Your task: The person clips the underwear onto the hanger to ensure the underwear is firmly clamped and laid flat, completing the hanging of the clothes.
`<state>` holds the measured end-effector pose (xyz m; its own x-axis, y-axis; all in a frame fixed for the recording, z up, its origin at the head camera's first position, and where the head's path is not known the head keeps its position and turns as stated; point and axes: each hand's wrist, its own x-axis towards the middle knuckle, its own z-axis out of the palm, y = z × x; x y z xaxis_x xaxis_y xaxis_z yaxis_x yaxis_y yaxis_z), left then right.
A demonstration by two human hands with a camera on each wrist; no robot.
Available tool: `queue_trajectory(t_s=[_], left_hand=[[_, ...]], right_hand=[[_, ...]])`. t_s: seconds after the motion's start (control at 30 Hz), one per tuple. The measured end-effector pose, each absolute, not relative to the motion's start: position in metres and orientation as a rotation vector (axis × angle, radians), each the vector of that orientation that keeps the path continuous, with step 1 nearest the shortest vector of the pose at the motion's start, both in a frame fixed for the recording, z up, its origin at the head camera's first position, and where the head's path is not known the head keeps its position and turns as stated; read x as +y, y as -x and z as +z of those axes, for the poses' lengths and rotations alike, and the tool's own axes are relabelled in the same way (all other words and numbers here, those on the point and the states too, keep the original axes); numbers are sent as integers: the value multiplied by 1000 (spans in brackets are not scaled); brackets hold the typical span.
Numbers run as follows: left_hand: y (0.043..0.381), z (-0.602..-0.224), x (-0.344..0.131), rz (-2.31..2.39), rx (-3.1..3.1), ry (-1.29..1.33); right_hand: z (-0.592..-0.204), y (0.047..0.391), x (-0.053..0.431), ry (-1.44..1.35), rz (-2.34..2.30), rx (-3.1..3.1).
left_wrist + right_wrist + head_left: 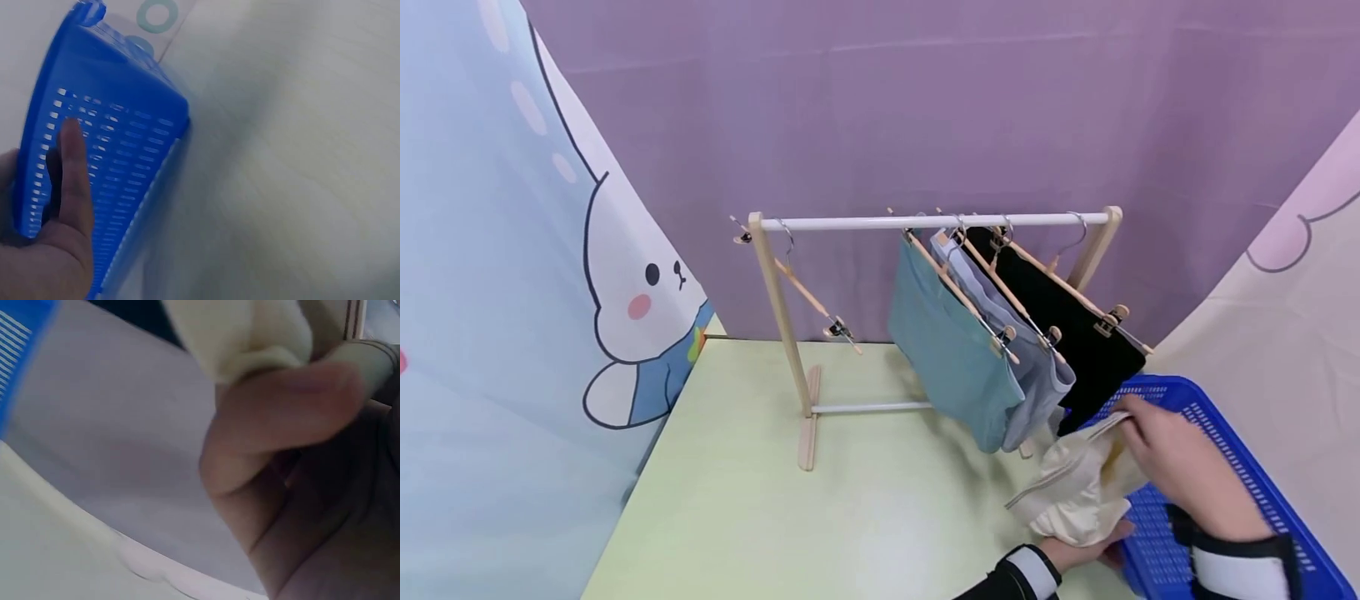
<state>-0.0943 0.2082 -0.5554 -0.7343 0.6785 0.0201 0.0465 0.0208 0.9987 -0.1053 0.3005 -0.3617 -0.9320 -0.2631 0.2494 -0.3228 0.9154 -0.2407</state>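
My right hand pinches a cream cloth garment by one edge, in front of the blue basket. In the right wrist view the thumb presses on the gathered cream fabric. Below the garment is my left hand, partly hidden by it; I cannot tell whether the two touch. The left wrist view shows that hand with a finger extended beside the basket wall, and no cloth is seen there. What kind of garment it is stays unclear because it hangs crumpled.
A wooden rack with a white rail stands on the pale green table. From it hang teal shorts, a light blue garment, a black garment and a bare clip hanger. The blue basket stands at right.
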Motion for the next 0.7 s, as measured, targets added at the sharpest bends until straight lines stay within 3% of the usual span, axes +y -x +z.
queue_trajectory(t_s=[0.2, 0.4, 0.7], left_hand=[[89, -579, 202, 1854, 1462, -421], [94, -589, 187, 1793, 1655, -335], [97, -586, 124, 1534, 2479, -623]], right_hand=[[-413, 113, 291, -397, 475, -3025], [-438, 119, 285, -347, 595, -3162], [-475, 120, 279, -432, 590, -3107]])
